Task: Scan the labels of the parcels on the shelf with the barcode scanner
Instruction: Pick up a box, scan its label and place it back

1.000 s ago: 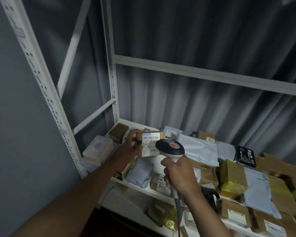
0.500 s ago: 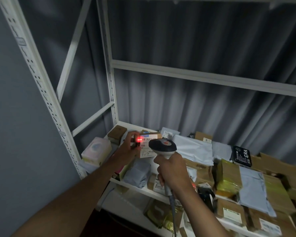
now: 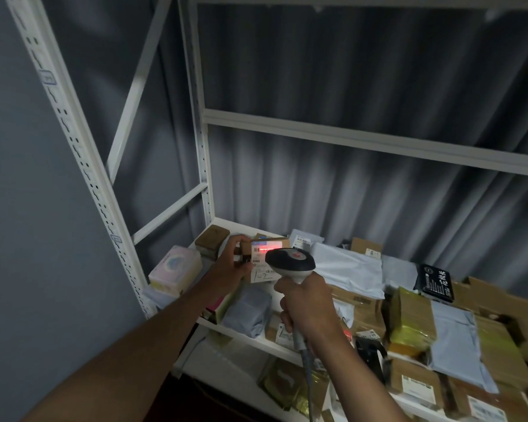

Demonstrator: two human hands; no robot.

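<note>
left hand (image 3: 230,266): arm outstretched, fingers curled round small parcel (image 3: 264,259) | right hand (image 3: 307,303): fist closed round barcode scanner (image 3: 290,262) handle, head above knuckles

two hands (image 3: 232,269), one barcode scanner (image 3: 290,261)

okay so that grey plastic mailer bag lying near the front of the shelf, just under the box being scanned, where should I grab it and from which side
Probably by its near end at the shelf's front edge, coming in from the front and slightly above. The grey mailer bag lies flat, soft and bulging, so a pinch on that end should hold. The left hand holds the small box, the right hand the barcode scanner.
</note>
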